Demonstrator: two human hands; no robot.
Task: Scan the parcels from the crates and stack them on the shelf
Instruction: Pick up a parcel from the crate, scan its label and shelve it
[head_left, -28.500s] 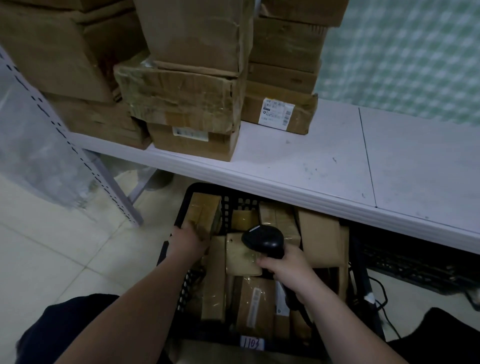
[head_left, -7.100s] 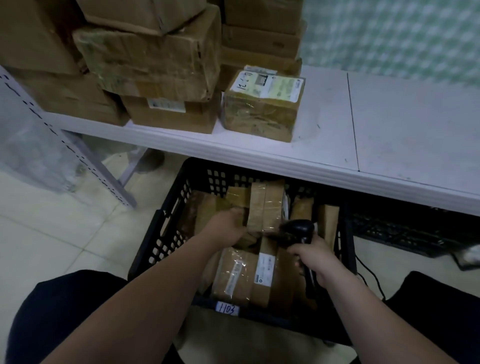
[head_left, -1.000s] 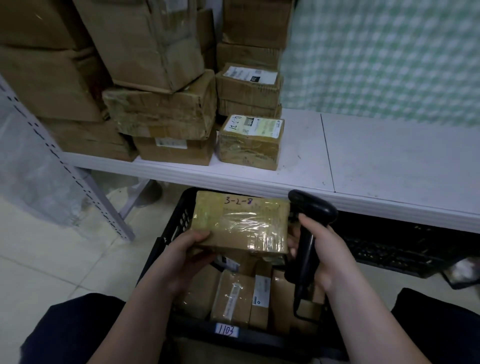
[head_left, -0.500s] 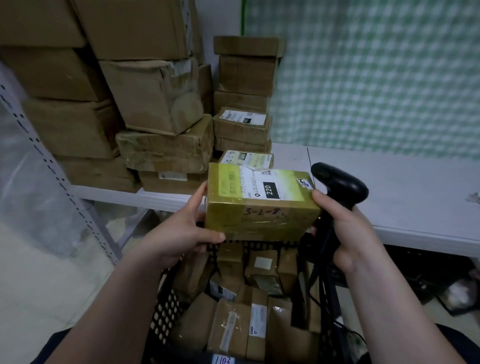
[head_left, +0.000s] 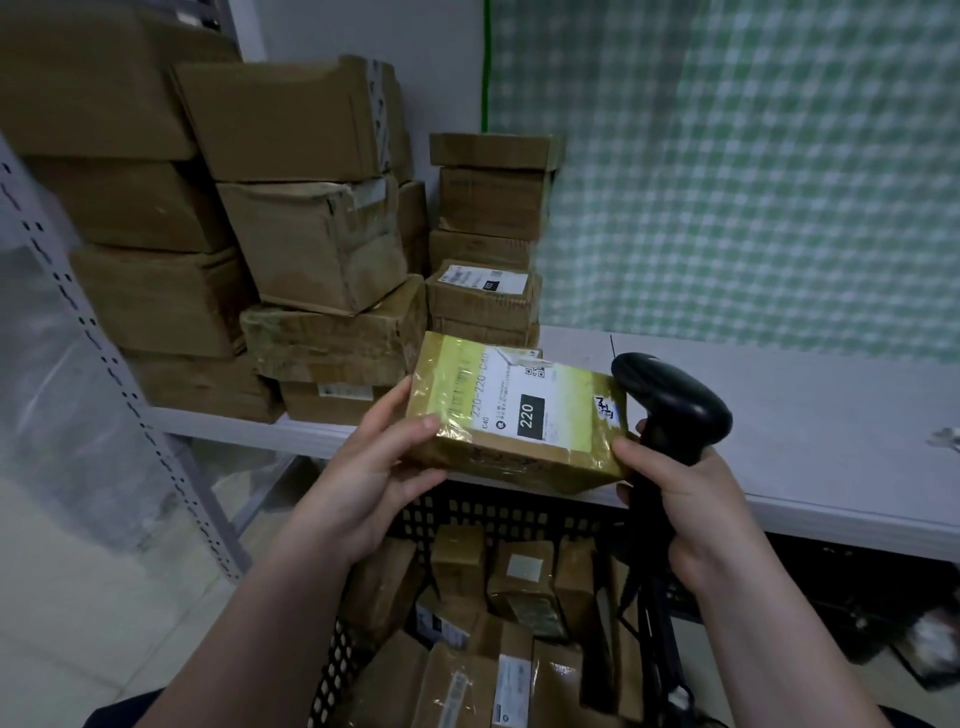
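A taped brown parcel (head_left: 511, 415) with a white label marked 220 facing up is held in the air over the front edge of the white shelf (head_left: 810, 415). My left hand (head_left: 371, 467) grips its left end. My right hand (head_left: 685, 499) holds the black barcode scanner (head_left: 670, 405) by the handle, and its thumb touches the parcel's right corner. Below, a black plastic crate (head_left: 498, 514) holds several more brown parcels (head_left: 511, 577). Stacks of cardboard boxes (head_left: 317, 244) stand on the shelf's left part.
A perforated grey shelf upright (head_left: 119, 374) slants down at the left, with clear plastic sheeting behind it. A green checked cloth (head_left: 753, 171) hangs behind the shelf. The scanner's cable (head_left: 660, 639) runs down beside the crate. Pale floor tiles lie at lower left.
The parcel has been lifted out of the crate and turned label-up, and it now sits slightly higher and nearer the shelf. Both hands rose with it; the view tilted upward.
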